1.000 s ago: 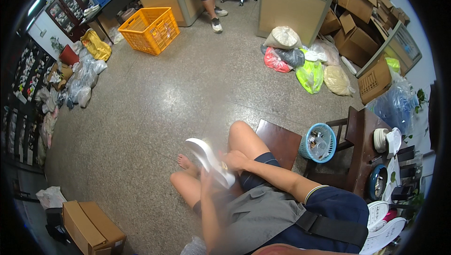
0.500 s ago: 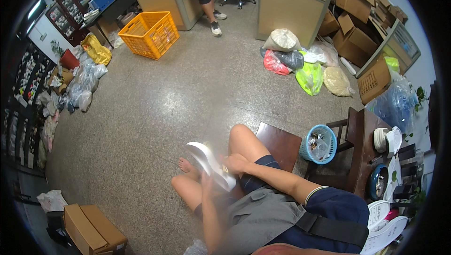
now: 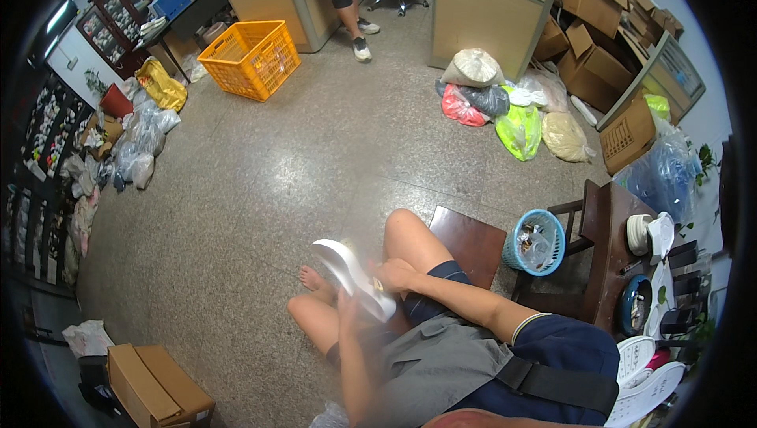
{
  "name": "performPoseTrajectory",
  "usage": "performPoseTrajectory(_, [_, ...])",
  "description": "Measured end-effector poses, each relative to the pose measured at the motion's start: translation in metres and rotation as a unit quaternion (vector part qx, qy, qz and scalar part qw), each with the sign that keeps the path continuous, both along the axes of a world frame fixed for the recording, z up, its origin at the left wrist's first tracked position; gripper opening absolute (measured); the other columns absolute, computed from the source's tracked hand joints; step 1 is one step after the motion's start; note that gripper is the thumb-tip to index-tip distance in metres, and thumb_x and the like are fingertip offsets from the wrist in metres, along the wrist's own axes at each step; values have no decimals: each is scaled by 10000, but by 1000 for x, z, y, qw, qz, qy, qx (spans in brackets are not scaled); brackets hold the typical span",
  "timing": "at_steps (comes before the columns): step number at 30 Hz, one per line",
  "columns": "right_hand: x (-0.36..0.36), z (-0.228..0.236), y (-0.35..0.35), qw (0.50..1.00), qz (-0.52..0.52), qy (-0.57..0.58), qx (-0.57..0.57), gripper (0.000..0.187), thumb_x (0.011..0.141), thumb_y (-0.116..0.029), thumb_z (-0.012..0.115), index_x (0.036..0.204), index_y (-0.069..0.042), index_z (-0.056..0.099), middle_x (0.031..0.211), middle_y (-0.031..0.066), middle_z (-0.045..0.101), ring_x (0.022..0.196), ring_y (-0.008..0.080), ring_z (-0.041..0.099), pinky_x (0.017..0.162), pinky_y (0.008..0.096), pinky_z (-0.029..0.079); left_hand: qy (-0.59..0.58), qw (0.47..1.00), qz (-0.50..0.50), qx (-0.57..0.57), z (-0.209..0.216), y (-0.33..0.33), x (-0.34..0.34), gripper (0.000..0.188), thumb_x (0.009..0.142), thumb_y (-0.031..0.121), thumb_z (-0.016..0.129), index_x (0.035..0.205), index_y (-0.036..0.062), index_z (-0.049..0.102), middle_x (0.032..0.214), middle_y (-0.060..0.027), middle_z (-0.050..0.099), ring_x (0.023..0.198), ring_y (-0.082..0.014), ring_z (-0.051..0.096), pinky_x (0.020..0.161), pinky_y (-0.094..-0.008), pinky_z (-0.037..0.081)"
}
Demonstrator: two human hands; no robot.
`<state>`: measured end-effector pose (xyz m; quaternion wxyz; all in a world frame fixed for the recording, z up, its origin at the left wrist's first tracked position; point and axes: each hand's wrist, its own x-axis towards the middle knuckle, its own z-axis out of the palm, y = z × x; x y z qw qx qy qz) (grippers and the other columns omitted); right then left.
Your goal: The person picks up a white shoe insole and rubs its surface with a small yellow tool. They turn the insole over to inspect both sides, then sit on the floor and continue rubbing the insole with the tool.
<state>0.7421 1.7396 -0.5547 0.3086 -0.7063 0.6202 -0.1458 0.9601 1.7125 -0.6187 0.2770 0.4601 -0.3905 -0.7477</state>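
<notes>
Over my lap is a white shoe sole (image 3: 343, 265), thick and curved, tilted with one end toward the far left. My left hand (image 3: 348, 307) grips its side near the lower end. My right hand (image 3: 396, 274) is closed against the sole's right side, fingers curled. A small yellowish item (image 3: 378, 285) shows between that hand and the sole; blur keeps me from telling what it is or whether the fingers hold it.
A dark wooden stool (image 3: 467, 240) and a blue basket bin (image 3: 535, 243) stand to my right, beside a table (image 3: 603, 258) bearing more white soles (image 3: 646, 392). An orange crate (image 3: 251, 59), stuffed bags (image 3: 519, 130) and a carton (image 3: 158, 385) lie around; a person stands at the far side.
</notes>
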Motion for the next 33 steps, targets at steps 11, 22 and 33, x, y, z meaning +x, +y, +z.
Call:
performPoseTrajectory(11, [1, 0, -1, 1000, -11, -9, 9, 310, 863, -186, 584, 1158, -94, 616, 909, 195, 709, 859, 392, 686, 758, 492, 520, 20, 1000, 2, -13, -7, 1, 2, 597, 974, 229, 631, 1489, 87, 365, 1356, -100, 526, 1212, -227, 531, 937, -400, 481])
performPoseTrajectory(22, [1, 7, -2, 999, -21, 22, 36, 718, 906, -594, 572, 1381, -66, 471, 1092, 239, 671, 989, 376, 664, 857, 461, 505, -19, 995, 47, -91, 22, 9, -7, 643, 873, 56, 672, 1437, -33, 375, 1320, -150, 554, 1151, -256, 574, 944, -330, 485])
performPoseTrajectory(33, [-7, 22, -7, 993, -37, -77, 82, 725, 881, -605, 614, 1392, -111, 473, 1041, 268, 689, 968, 426, 674, 823, 511, 515, -103, 680, 172, -706, 403, -1, -14, 662, 927, 289, 634, 1507, 110, 368, 1531, -165, 406, 1433, -340, 359, 1137, -515, 361])
